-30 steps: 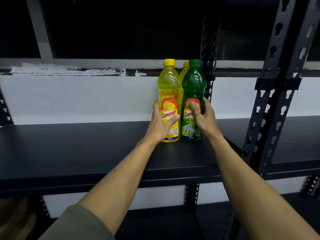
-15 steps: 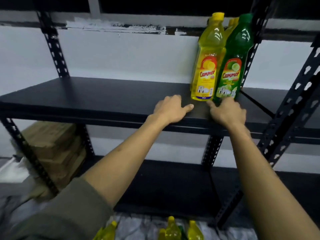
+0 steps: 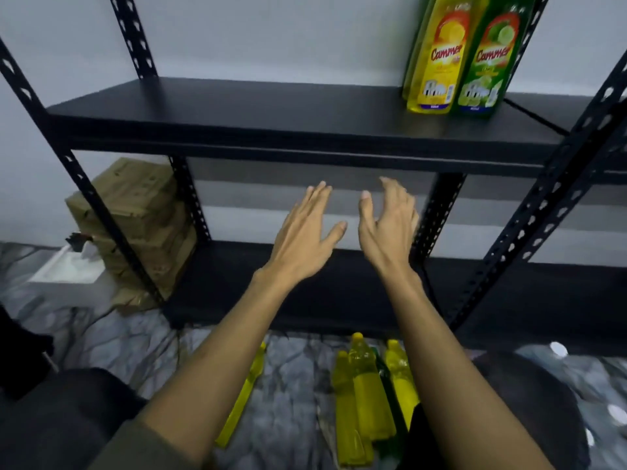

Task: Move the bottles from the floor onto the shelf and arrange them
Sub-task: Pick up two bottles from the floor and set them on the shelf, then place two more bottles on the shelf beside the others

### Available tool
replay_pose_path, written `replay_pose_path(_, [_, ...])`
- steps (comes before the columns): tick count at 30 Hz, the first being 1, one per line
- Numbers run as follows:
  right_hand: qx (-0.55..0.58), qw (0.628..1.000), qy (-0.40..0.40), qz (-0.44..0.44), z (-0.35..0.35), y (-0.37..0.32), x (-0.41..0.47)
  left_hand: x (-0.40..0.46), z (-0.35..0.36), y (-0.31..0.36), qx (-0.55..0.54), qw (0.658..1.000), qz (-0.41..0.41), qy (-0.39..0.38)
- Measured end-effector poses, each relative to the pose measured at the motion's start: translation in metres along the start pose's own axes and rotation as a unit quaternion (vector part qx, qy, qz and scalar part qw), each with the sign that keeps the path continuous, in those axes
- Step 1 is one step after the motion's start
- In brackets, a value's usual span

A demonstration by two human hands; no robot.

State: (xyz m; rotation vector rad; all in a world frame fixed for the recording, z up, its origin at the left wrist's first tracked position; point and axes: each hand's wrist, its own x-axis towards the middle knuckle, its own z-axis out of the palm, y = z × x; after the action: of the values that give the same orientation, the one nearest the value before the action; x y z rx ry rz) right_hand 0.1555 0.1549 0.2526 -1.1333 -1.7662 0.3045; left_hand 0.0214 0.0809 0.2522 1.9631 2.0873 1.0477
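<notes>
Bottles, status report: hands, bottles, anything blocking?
Left hand and right hand open, empty. Yellow bottle and green bottle upright on shelf. More yellow bottles on floor. Nothing blocking.

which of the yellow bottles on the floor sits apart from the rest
The lone yellow bottle left of the left forearm; the other yellow ones are bunched together between the forearms.

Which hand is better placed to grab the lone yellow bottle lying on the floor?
Left, probably. The left hand is open and empty, and the lone yellow bottle lies beside the left forearm. The right hand hangs above the clustered bottles instead.
</notes>
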Motion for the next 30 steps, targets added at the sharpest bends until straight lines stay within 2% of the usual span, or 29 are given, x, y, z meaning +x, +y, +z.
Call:
replay_pose_path(4, [0.014, 0.987, -0.138, 0.085, 0.056, 0.018, -0.065, -0.053, 0.028, -0.067, -0.017, 0.992, -0.117, -0.052])
replay_pose_path(8, [0.021, 0.952, -0.245, 0.18, 0.104, 0.044, -0.134, -0.108, 0.065, -0.133, -0.048, 0.969, -0.221, -0.099])
replay_pose_path(15, [0.037, 0.858, -0.401, 0.319, 0.173, 0.089, -0.237, -0.188, 0.119, -0.221, -0.095, 0.905, -0.398, -0.119])
replay_pose_path(20, [0.034, 0.8, -0.474, 0.366, 0.225, 0.099, -0.266, -0.206, 0.131, -0.286, -0.083, 0.86, -0.486, -0.132])
replay_pose_path(23, [0.021, 0.763, -0.514, 0.39, 0.26, 0.101, -0.28, -0.209, 0.132, -0.334, -0.049, 0.839, -0.516, -0.165])
replay_pose_path(28, [0.021, 0.737, -0.533, 0.416, 0.307, 0.094, -0.306, -0.219, 0.14, -0.39, -0.035, 0.807, -0.541, -0.236])
replay_pose_path(30, [0.027, 0.73, -0.535, 0.424, 0.32, 0.091, -0.317, -0.232, 0.15, -0.397, -0.01, 0.806, -0.533, -0.256])
